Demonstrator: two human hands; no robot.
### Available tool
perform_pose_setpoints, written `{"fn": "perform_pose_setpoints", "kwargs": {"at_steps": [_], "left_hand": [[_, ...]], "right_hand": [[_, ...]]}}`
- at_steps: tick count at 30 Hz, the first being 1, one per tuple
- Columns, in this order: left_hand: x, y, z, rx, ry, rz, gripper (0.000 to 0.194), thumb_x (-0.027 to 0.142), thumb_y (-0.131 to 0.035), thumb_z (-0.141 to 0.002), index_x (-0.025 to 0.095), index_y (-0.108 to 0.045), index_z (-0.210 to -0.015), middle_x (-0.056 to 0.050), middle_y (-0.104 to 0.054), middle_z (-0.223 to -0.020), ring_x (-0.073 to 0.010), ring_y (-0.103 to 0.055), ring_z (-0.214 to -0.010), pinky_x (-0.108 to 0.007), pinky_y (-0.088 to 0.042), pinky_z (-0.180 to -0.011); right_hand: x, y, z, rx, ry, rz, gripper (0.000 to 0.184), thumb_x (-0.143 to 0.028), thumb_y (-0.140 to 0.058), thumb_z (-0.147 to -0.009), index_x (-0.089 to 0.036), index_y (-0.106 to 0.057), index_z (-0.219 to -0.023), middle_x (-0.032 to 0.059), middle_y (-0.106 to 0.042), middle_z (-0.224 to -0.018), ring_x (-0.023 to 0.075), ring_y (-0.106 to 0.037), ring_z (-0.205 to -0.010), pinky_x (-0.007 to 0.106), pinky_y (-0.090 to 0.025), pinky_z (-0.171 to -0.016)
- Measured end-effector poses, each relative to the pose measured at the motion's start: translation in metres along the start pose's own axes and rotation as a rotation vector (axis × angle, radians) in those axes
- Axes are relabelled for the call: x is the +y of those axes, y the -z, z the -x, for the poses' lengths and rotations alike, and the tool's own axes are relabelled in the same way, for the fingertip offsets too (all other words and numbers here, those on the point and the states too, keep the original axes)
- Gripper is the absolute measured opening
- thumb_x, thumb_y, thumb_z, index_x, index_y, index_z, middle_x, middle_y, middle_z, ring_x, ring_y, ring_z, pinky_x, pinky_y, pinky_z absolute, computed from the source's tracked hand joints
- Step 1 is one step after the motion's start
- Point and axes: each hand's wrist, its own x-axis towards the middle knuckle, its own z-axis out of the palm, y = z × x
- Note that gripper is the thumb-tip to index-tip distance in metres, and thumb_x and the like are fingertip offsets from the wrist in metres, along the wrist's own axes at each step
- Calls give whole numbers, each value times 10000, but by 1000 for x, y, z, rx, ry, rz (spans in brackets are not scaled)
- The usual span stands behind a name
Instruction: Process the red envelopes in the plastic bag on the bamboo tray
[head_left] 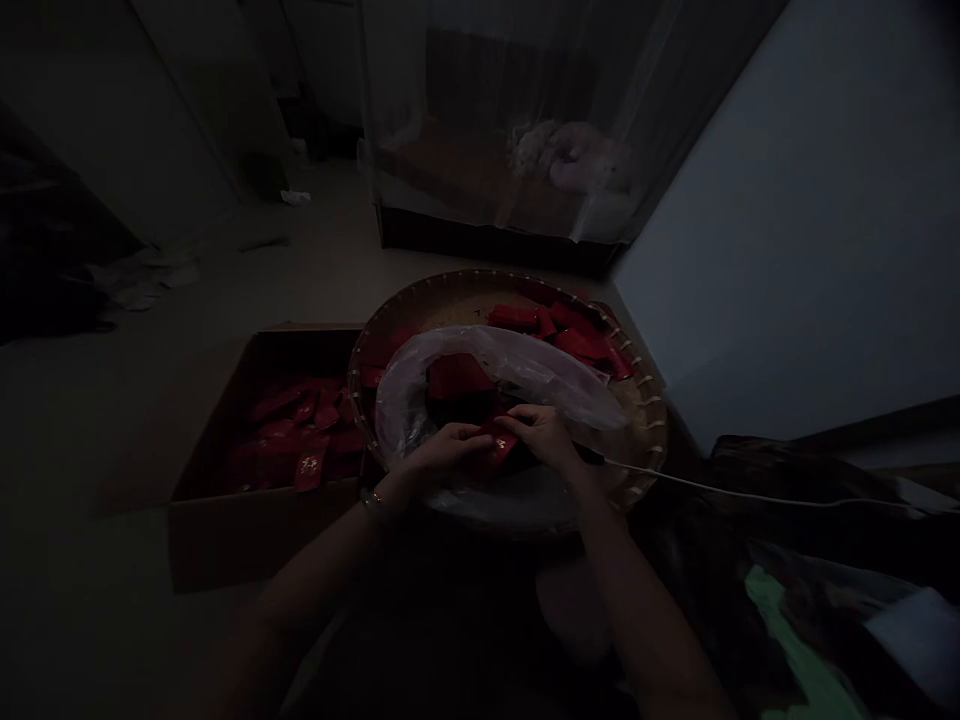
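Observation:
In the dim head view, a small red packet (pixel 498 452) with gold marks is pinched between my two hands. My left hand (pixel 448 447), with a bracelet at the wrist, grips its left side. My right hand (pixel 541 432) holds its upper right edge. Both are over a round woven basket (pixel 657 400). Around the hands lies a clear plastic bag (pixel 401 385), and a dark red block or stack (pixel 459 380) sits inside its opening. More red packets (pixel 581 335) are heaped at the basket's far right.
Left of the basket stands an open cardboard box (pixel 217 540) holding many red packets (pixel 307 465). A pale cord (pixel 720 487) runs off to the right. Beyond are a netted bed (pixel 495 180) and a white wall (pixel 810 220). Dark and green cloth-like items (pixel 795 630) lie at lower right.

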Motion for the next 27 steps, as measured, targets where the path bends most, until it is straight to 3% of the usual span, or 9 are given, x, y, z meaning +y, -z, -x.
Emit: {"fn": "perform_pose_setpoints", "kwargs": {"at_steps": [3, 9, 13, 16, 19, 21, 23, 27], "left_hand": [[2, -2, 3, 35, 72, -39, 395, 478, -707, -657, 118, -629, -797, 37, -552, -512, -76, -473, -411, -187, -325, -426], [3, -3, 5, 58, 93, -21, 397, 482, -720, -639, 116, -621, -756, 46, -530, -507, -73, -465, -421, -186, -297, -419], [0, -1, 5, -30, 55, 26, 404, 450, -725, -654, 121, -631, -867, 32, -577, -578, -71, -494, -458, -181, -338, -453], [-3, 0, 5, -81, 35, 17, 416, 366, -782, -603, 117, -622, -895, 17, -610, -624, -76, -524, -473, -185, -377, -474], [-5, -1, 3, -5, 15, 90, 452, 346, -802, -572, 118, -601, -907, -14, -645, -692, -125, -603, -545, -220, -449, -526], [-6, -1, 0, 47, -5, 138, 478, 350, -801, -573, 120, -590, -936, -36, -659, -740, -159, -640, -599, -247, -485, -556], [-7, 0, -2, 62, -22, 148, 482, 348, -799, -582, 116, -590, -949, -54, -665, -780, -172, -655, -621, -257, -502, -561], [-10, 2, -5, 42, -14, 168, 493, 348, -794, -595, 126, -582, -981, -86, -672, -893, -184, -669, -652, -282, -528, -570]], "right_hand": [[-1, -5, 1, -4, 10, -7, 286, -434, -612, -743, -172, -674, -646, -13, -593, -573, 128, -523, -566, 229, -383, -534], [2, -8, 2, -11, -4, -19, 285, -432, -613, -745, -171, -676, -650, -15, -599, -578, 125, -524, -566, 226, -384, -537], [8, -6, 1, 24, -7, -7, 315, -462, -611, -745, -170, -668, -643, -8, -608, -585, 137, -549, -578, 234, -404, -546], [23, 2, 0, 126, 38, 21, 362, -479, -521, -814, -172, -676, -703, 33, -656, -692, 174, -603, -695, 270, -452, -643], [44, 15, 2, 169, 46, 160, 346, -423, -433, -878, -179, -676, -910, 82, -679, -911, 205, -616, -888, 328, -458, -790], [57, 22, 7, 75, 10, 321, 295, -369, -580, -804, -181, -648, -1020, 103, -669, -997, 225, -608, -951, 351, -445, -835], [66, 26, 12, -28, -44, 471, 396, -283, -708, -696, -175, -627, -1068, 121, -663, -1032, 248, -603, -986, 365, -433, -861], [74, 27, 17, -115, -77, 585, 476, -178, -754, -622, -162, -621, -1079, 137, -659, -1060, 273, -599, -1019, 380, -429, -878]]}}
